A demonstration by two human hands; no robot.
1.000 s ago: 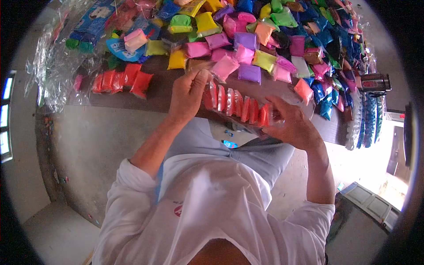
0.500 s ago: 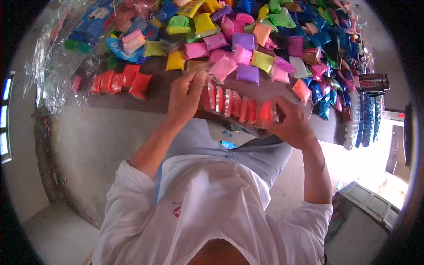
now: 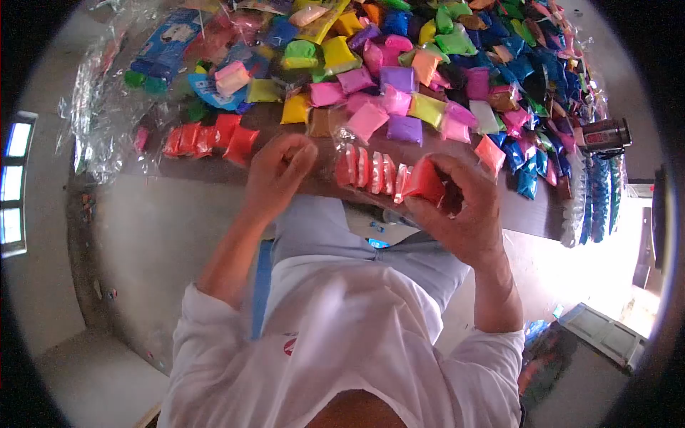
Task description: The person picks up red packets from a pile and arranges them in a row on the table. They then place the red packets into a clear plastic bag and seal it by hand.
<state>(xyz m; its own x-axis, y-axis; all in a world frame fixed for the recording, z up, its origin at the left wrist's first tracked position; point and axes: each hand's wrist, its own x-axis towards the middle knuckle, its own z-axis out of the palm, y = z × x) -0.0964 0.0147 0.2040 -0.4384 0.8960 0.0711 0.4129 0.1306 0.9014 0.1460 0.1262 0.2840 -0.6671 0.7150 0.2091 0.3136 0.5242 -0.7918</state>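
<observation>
A clear bag with a row of red packets (image 3: 364, 169) stands at the near edge of the dark table. My right hand (image 3: 464, 203) grips the red packet (image 3: 424, 180) at the right end of this row between thumb and fingers. Left of the bag, my left hand (image 3: 282, 171) is raised near the table edge, apart from the bag, its fingers curled and thumb near them; whether something small is between them is hidden. More red packets (image 3: 207, 138) lie in a row beyond my left hand.
Many coloured packets (image 3: 399, 78) cover the far part of the table (image 3: 193, 167). Crumpled clear plastic (image 3: 93, 107) lies at the left. Strips of packets (image 3: 596, 203) hang over the right edge, near a dark cylindrical object (image 3: 606, 134).
My left hand has let go of the bag's left end and moved left. My right hand now grips the end red packet more fully. The view has shifted slightly.
</observation>
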